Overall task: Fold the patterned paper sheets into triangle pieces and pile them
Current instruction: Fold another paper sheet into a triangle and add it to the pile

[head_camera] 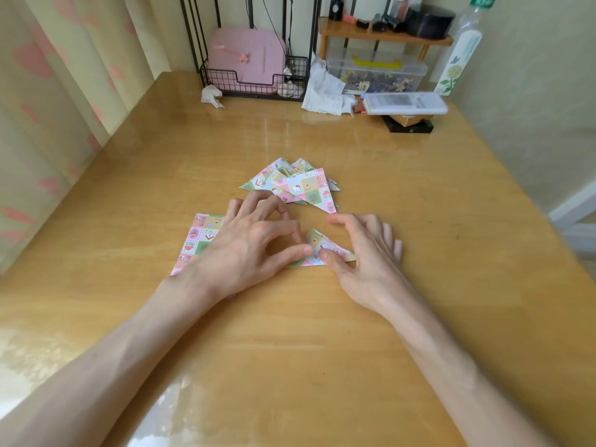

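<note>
Paper folded into a small triangle piece [317,250] lies flat on the worktop [435,214], near its middle and between the two hands. The left hand [251,246] sets its thumb tip on the piece's left edge while its other fingers [274,204] arch in a tight curl with their tips down near the worktop. The right hand [367,256] lays its thumb across the piece's lower right part; its forefinger hooks above and the remaining fingers lie beyond the piece, whose right corner slips out of sight under that hand, so how far they wrap it cannot be told. Beneath the left palm and wrist lies a stack of flat patterned sheets [198,240], its left half showing pink, green and yellow squares. Just beyond the hands sits the pile of finished triangles [300,185], loosely fanned and overlapping. Well apart, along the far edge, stand a black wire rack [222,80] holding a pink case [246,56], a crumpled tissue [211,95], a rumpled white cloth [324,88], a clear plastic box [377,72] under a small wooden shelf [383,35], a white oblong box [404,103] and a tall bottle [461,46].
</note>
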